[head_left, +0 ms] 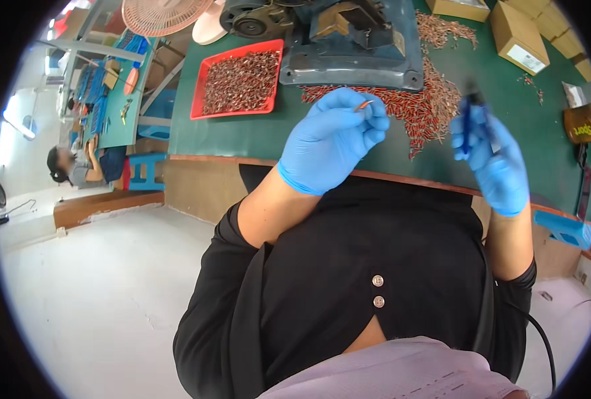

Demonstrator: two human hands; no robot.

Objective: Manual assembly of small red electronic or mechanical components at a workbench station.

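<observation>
The counter (242, 136) has a dark green top with a wooden front edge. A red tray (205, 80) lies on its left part, filled with small reddish-brown pieces (242, 83). Just beside the tray, toward the middle, sits a grey-blue machine (355, 56) on a broad flat base. A loose heap of small red and copper pieces (428, 106) spreads from the front of that base to the right and runs up along the machine's right side. Cardboard boxes (518, 33) stand on the far right part of the counter, well apart from the tray. A few stray pieces (531, 83) lie near the boxes.
</observation>
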